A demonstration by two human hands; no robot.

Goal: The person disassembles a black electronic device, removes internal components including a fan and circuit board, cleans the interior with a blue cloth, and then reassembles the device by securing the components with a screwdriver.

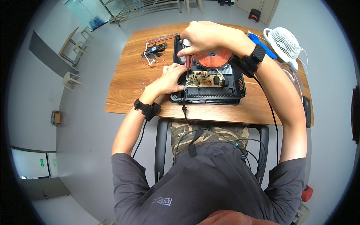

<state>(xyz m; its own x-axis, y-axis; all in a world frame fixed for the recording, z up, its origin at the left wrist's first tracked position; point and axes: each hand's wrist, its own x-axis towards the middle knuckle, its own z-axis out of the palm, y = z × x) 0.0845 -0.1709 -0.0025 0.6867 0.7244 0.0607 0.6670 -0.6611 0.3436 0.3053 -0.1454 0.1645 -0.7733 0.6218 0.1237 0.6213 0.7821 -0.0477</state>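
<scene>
My right hand [198,37] is closed around a screwdriver [188,62] with a red and white handle. The screwdriver stands upright, its shaft pointing down at the left end of a tan circuit board [204,79]. That board sits in the open black housing of an induction cooker [240,84], below its copper-coloured coil [212,59]. My left hand [172,79] grips the housing's left edge, thumb beside the blue wires and fingers near the screwdriver shaft. Exactly where the screwdriver tip rests is too small to tell. A black power cord [184,108] hangs over the near table edge.
Left of the housing lie a black fan [154,50] with white wires and several small screws [141,84]. A red strip of bits [163,38] is at the back of the wooden table [127,90]. On the right are a white fan [283,43] and a blue object [262,45].
</scene>
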